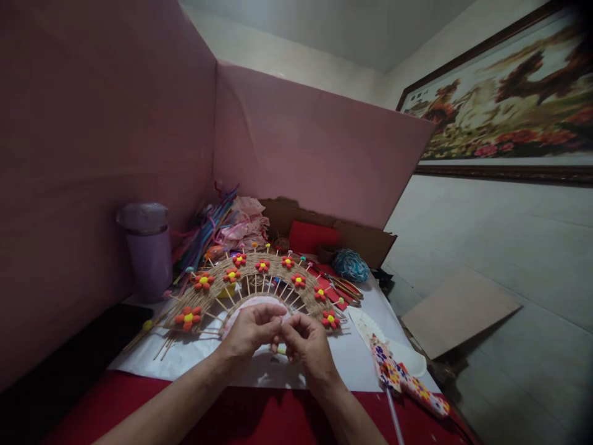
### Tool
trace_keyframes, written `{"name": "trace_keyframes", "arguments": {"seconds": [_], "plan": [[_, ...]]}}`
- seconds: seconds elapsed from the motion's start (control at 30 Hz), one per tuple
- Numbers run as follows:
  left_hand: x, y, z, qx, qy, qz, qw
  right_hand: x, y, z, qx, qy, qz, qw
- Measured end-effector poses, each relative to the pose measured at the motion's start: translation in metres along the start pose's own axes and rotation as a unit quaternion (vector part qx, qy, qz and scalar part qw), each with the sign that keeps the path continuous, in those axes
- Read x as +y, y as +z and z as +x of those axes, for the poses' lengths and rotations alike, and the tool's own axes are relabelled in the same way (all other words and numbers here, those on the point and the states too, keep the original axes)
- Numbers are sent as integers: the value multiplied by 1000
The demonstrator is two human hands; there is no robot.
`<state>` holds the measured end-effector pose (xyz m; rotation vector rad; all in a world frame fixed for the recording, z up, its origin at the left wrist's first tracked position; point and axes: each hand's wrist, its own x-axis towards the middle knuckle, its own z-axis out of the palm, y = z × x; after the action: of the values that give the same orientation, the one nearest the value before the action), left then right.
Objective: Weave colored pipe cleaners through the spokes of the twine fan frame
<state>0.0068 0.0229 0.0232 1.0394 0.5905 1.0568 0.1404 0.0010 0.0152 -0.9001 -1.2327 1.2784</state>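
Observation:
My left hand (254, 332) and my right hand (309, 347) meet over the front of a white sheet (152, 356), their thumbs and fingertips pinched close together. Whatever lies between the fingertips is too small to make out. A small yellowish bit (278, 350) shows just below them. Right behind the hands stands a fan-shaped piece woven of brown twine (273, 266) over thin sticks, dotted with red and orange flowers with yellow centres. Small coloured beads or knobs tip its outer sticks. My hands hide part of its pale inner half-circle.
A glue gun with a flower-patterned cover (407, 378) lies at the right beside a white paper plate (407, 357). Pliers (345, 287), blue yarn (351, 266) and red paper (314, 236) sit behind. A purple cup (149, 259) stands left, near pipe cleaners (210, 232).

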Motion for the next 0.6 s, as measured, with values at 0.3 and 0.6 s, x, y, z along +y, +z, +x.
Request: {"name": "trace_keyframes", "arguments": {"seconds": [0.3, 0.6], "plan": [[1, 1, -2, 32, 38, 97, 994, -4, 4, -7, 32, -156, -223, 962], [3, 2, -5, 14, 104, 239, 965, -2, -3, -9, 22, -260, -394, 881]]}}
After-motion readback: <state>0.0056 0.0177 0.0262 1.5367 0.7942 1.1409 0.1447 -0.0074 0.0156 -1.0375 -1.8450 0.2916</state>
